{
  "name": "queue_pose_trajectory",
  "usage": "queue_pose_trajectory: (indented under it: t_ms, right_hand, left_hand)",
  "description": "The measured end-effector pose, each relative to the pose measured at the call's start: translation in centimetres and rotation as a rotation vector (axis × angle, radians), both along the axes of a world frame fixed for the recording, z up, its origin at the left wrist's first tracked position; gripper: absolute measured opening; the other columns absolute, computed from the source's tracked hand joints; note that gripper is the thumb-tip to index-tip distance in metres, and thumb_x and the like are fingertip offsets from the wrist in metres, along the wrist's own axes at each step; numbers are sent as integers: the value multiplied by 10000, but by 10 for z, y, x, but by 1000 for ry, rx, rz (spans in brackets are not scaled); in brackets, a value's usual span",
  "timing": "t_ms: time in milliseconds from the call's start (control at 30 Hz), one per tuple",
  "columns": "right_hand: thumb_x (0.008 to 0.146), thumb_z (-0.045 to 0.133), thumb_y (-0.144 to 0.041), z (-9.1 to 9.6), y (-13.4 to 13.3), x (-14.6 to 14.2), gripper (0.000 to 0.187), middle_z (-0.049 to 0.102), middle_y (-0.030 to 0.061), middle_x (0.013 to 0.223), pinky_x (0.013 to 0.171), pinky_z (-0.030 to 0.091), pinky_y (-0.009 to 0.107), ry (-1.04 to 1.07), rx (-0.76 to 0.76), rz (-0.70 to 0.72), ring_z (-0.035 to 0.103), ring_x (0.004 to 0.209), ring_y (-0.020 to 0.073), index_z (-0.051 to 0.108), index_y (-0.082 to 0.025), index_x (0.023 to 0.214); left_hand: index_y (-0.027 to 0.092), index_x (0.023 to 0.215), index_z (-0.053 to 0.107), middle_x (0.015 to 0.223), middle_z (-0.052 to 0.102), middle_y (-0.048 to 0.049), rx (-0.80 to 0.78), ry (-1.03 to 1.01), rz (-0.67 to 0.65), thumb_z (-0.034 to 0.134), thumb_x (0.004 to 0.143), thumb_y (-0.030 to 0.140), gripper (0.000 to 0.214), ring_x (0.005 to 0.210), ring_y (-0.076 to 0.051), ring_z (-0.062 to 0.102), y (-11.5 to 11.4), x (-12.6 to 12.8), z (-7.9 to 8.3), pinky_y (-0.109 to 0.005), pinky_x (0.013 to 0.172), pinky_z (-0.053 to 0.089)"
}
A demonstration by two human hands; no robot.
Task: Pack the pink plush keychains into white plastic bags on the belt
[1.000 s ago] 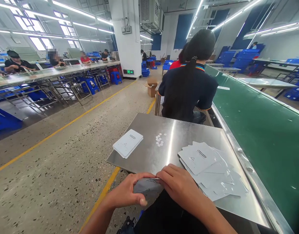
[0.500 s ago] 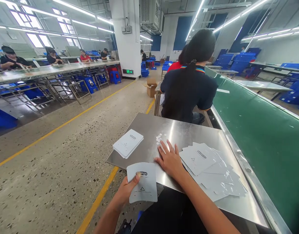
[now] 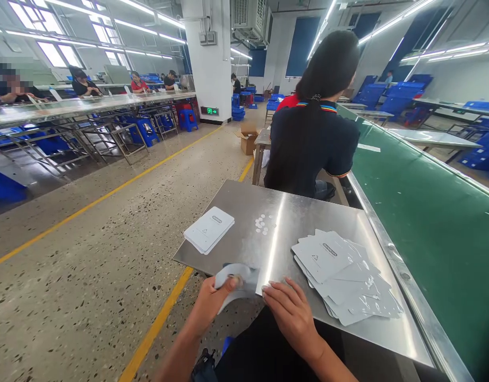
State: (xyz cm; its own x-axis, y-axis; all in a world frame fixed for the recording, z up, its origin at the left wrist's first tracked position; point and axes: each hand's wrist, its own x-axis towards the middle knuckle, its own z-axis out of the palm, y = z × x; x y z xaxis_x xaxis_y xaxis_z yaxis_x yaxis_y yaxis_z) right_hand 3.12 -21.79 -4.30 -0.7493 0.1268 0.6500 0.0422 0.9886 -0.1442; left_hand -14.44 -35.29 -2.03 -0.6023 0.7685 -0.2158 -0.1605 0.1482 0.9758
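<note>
My left hand [image 3: 214, 298] grips a flat white printed bag [image 3: 228, 305] in front of the table edge, thumb on top; the bag is bent and smeared by motion. Close to its right side, at the near table edge, is my right hand [image 3: 290, 313]. Its fingers are bent and held together, and whatever lies between the fingertips is hidden. Several small white round pieces [image 3: 262, 225] lie mid-table beyond both hands. A neat stack of white printed bags [image 3: 210, 229] rests at the left, and a loose, fanned-out pile of them [image 3: 343, 270] lies at the right.
The metal table [image 3: 248, 199] borders a green conveyor belt [image 3: 411, 228] on the right. Ahead sits a person in a dark shirt [image 3: 314, 143], back towards me. An open cardboard box [image 3: 248, 142] stands on the floor. Other people work at a long table [image 3: 120, 101] far left.
My right hand has drawn back from the round pieces to the near table edge, beside the bag. The bag in my left hand has gone from nearly flat and facing me to bent and blurred.
</note>
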Motion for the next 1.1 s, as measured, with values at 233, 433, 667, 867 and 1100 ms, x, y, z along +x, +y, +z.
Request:
queue_pose_trajectory:
  t_ms: [233,433,667,867,1100]
  right_hand:
    - [815,546,-126,73,-9,-1,182,639,44,881,804,507,390,219,-558,-51,590,927,195,635,-238,928]
    - [813,563,-178,108,-17,-3,102,624,43,834,719,529,338,131,-613,18,589,881,191,639,-233,854]
    - [841,510,-186,104,-18,4,208,567,69,1087,831,502,385,3,-478,-21,528,1048,216,647,-258,979]
    - [820,548,-228,105,-9,7,131,628,44,1014,824,498,348,-67,-326,17,576,972,197,642,-236,911]
    - [750,551,-514,91,83,42,357,648,39,734,504,460,309,16,-502,-777,618,596,200,611,-267,1002]
  left_hand:
    - [156,766,593,656,535,20,17,141,-220,681,666,321,212,624,-124,445,10,30,18,-222,579,350]
    - [186,762,592,699,543,11,-28,278,-272,678,673,325,187,645,-141,437,10,44,27,-239,576,346]
    - [199,762,594,708,573,10,16,316,-268,667,695,330,164,655,-152,470,11,48,28,-252,588,369]
    - [218,968,621,861,642,-24,80,330,-508,537,789,423,285,792,-212,571,3,34,46,-282,691,455]
    - [129,1365,305,1456,254,-142,-275,1010,25,378,863,469,610,1357,-301,128,37,-72,21,-496,1085,119]
